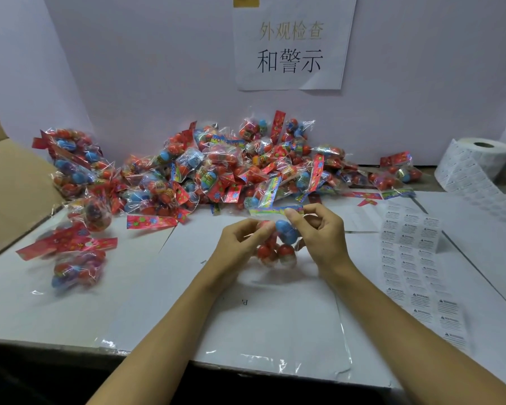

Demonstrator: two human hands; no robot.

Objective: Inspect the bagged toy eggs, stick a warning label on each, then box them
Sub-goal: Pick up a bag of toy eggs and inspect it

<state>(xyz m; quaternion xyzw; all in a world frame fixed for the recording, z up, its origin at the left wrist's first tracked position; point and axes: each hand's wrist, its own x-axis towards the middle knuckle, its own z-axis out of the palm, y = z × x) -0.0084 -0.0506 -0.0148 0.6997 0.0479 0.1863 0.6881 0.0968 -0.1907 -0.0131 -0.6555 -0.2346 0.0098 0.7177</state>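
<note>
Hands [240, 244] [319, 232] grip egg bag [278, 244]; bag heap [216, 168] behind, label sheet [412, 249] right

white table [164, 302] bearing a heap of bagged toy eggs [225, 168], label sheets [412, 258], a label roll [479, 162].

White-covered table [146, 311] against a pale wall [129, 68] with a taped paper sign [291, 45].
</note>
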